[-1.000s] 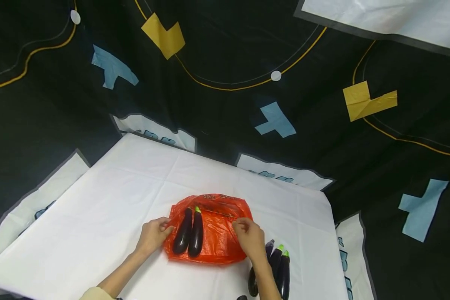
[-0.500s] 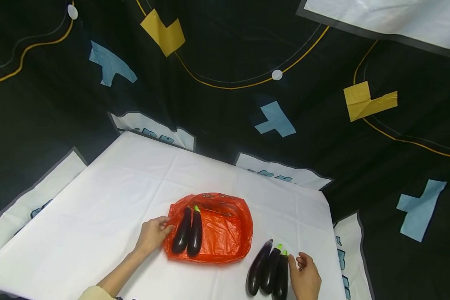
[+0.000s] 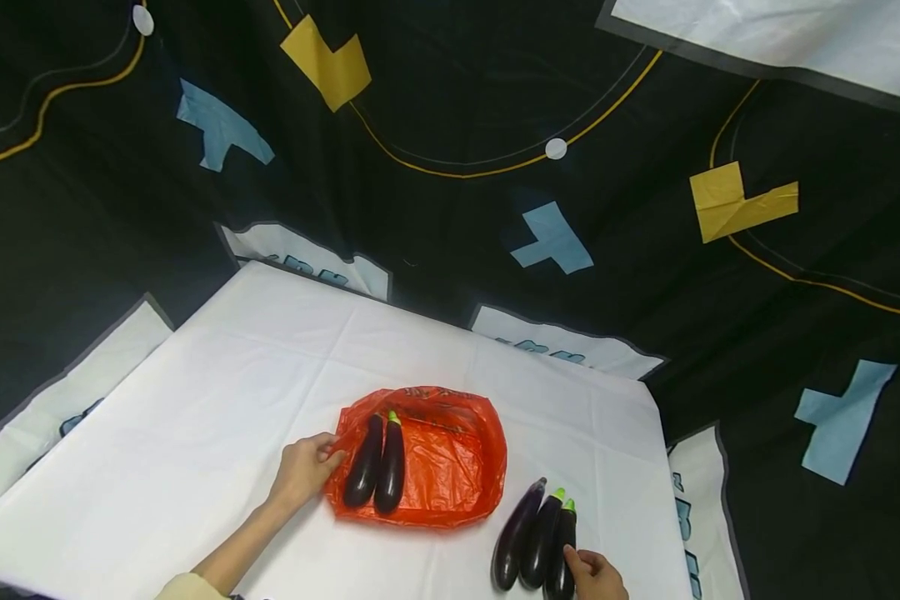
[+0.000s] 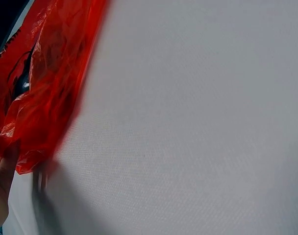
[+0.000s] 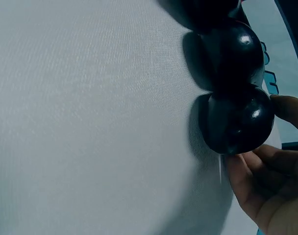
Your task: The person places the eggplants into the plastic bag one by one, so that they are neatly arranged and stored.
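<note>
A red plastic bag (image 3: 450,475) lies spread with its mouth open on the white-covered table. Two dark eggplants (image 3: 363,467) lie side by side on its left part, one with a green stem. My left hand (image 3: 303,468) pinches the bag's left edge between thumb and fingers; the left wrist view shows the red film (image 4: 51,98) at the fingertips. Right of the bag, three eggplants (image 3: 518,537) rest in a row. My right hand (image 3: 598,575) grips the rightmost eggplant (image 3: 565,531), thumb on one side and fingers on the other, near its rounded end (image 5: 239,120).
White cloth (image 3: 270,358) covers the table, with its far edge and right edge in view. Behind it hangs a dark cloth (image 3: 450,225) with yellow and blue patches. The remaining two eggplants lie close against the gripped one.
My right hand has let go of the bag's right side, moved right and down past the eggplants, then closed in on the rightmost one. My left hand stays at the bag's edge.
</note>
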### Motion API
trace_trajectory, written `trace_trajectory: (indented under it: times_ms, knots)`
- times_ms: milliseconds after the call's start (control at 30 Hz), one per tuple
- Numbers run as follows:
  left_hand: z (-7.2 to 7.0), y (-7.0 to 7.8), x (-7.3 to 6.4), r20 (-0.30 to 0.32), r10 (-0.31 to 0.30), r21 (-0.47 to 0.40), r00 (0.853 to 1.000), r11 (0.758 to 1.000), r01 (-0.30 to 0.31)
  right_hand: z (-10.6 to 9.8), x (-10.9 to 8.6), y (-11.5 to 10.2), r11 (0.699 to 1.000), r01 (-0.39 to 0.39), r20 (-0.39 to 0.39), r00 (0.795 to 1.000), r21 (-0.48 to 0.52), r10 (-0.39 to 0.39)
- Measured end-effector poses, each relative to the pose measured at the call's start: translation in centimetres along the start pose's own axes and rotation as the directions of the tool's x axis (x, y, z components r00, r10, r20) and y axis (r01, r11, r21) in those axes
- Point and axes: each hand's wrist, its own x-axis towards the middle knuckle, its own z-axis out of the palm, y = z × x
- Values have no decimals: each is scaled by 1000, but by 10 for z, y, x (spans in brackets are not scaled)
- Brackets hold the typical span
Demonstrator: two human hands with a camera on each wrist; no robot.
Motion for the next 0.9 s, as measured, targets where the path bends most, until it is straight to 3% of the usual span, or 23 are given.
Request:
trace_trajectory:
  times_ms: [567, 900]
  knots:
    - [3, -2, 1, -15, -3, 12, 1000, 1000, 3, 3, 4, 7, 997, 12, -2, 1000, 72, -12]
    - [2, -2, 1, -17, 8, 22, 1000, 1000, -7, 1, 3, 6, 992, -27, -14, 999, 119, 29]
